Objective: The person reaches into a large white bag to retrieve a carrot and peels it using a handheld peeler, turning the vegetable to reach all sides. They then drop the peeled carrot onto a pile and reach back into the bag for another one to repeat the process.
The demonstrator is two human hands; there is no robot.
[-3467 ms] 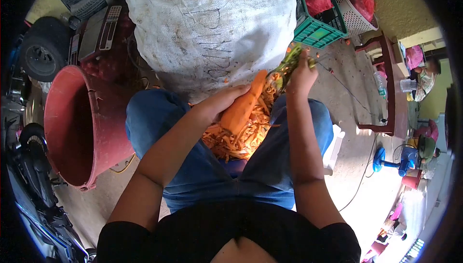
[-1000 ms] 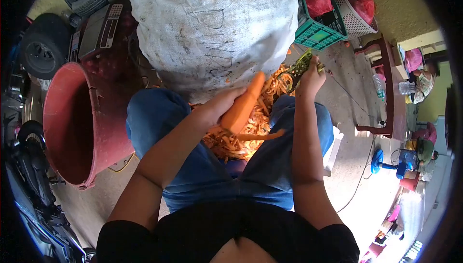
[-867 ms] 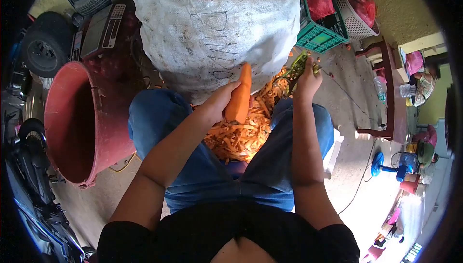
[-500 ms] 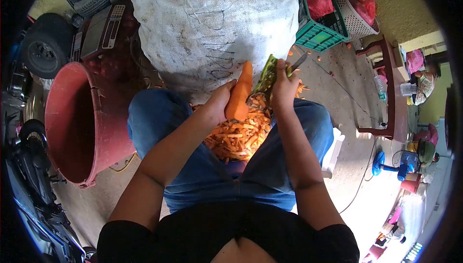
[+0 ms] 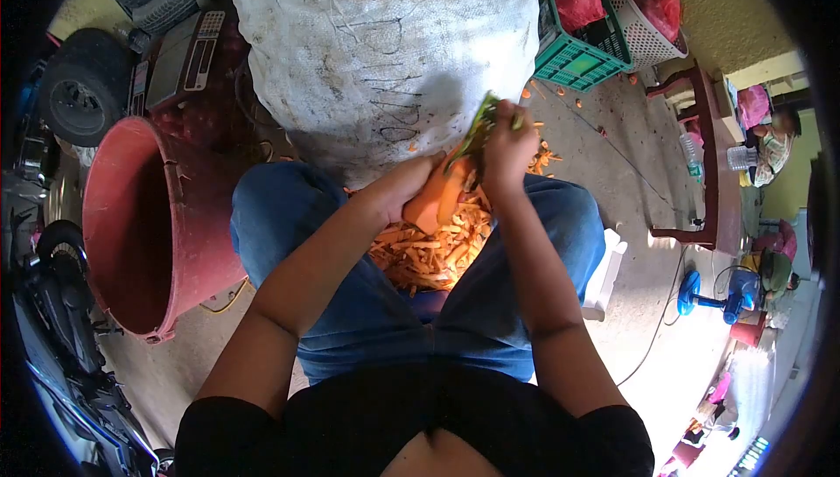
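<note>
Between my knees, my left hand point(image 5: 408, 183) is closed around the thick end of an orange carrot point(image 5: 425, 209), which points up and away from me. A green peeler point(image 5: 478, 134) with holes along its body is gripped in my right hand point(image 5: 507, 160). It lies against the carrot's upper part, and a strip of peel hangs along the carrot's side. Blur hides the exact contact. Below both hands is a heap of orange carrot peelings point(image 5: 427, 258); the container under them is mostly hidden.
A large white sack point(image 5: 394, 48) stands right in front. To the left is a tilted red barrel point(image 5: 210, 223). A green crate point(image 5: 573, 66) and a white basket point(image 5: 643, 35) are at upper right, near a wooden bench point(image 5: 726, 188). A blue fan point(image 5: 691, 291) stands further right.
My right hand has brought the peeler onto the carrot, which now leans more to the right. A strip of peel has appeared. The blade sticking out beyond my right hand no longer shows.
</note>
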